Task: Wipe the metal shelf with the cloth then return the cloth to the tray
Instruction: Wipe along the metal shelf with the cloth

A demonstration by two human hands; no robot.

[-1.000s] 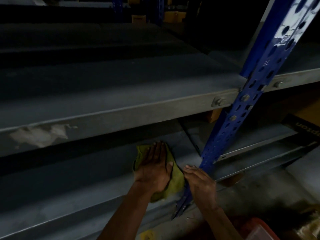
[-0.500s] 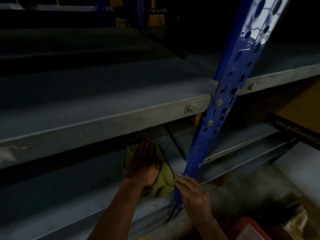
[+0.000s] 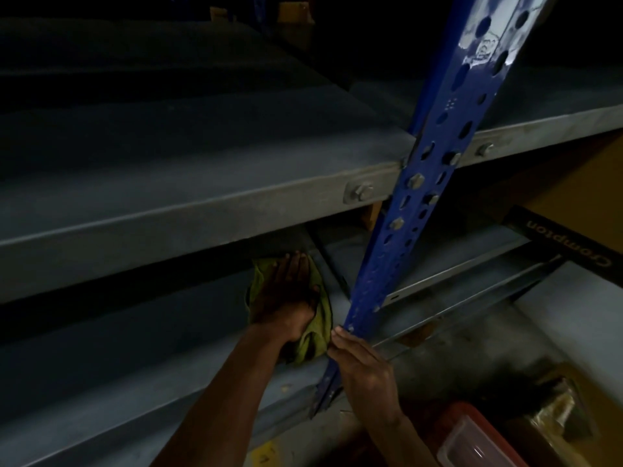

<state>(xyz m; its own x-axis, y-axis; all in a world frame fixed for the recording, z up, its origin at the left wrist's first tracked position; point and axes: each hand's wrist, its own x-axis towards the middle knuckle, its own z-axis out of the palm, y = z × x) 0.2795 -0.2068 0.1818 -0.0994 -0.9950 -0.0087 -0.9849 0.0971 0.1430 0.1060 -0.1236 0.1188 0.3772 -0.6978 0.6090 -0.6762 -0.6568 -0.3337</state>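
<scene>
Two hands were at work on the lower metal shelf (image 3: 141, 335), a grey panel sitting beneath a second grey shelf (image 3: 188, 183) with a bolted front lip. The left hand (image 3: 286, 298) lay flat on a yellow-green cloth (image 3: 320, 318), fingers straight and pointing into the dark gap under the upper shelf, pressing the cloth against the lower shelf surface. The cloth showed around the hand on both sides and bunched up near the wrist, close to the shelf's front edge. The right hand (image 3: 362, 362) rested against the blue perforated upright (image 3: 414, 210) just beside the cloth, its fingers extended along the post's lower part with the fingertips touching the metal; whether the thumb wrapped behind the post could not be told. The upright ran tilted across the view, bolted to the upper shelf. At the bottom right corner sat a red tray (image 3: 472, 416) with a clear plastic lid or box in it, well apart from the cloth. A dark strip printed "Crompton" (image 3: 569, 241) lay at the right, next to brown cardboard.
</scene>
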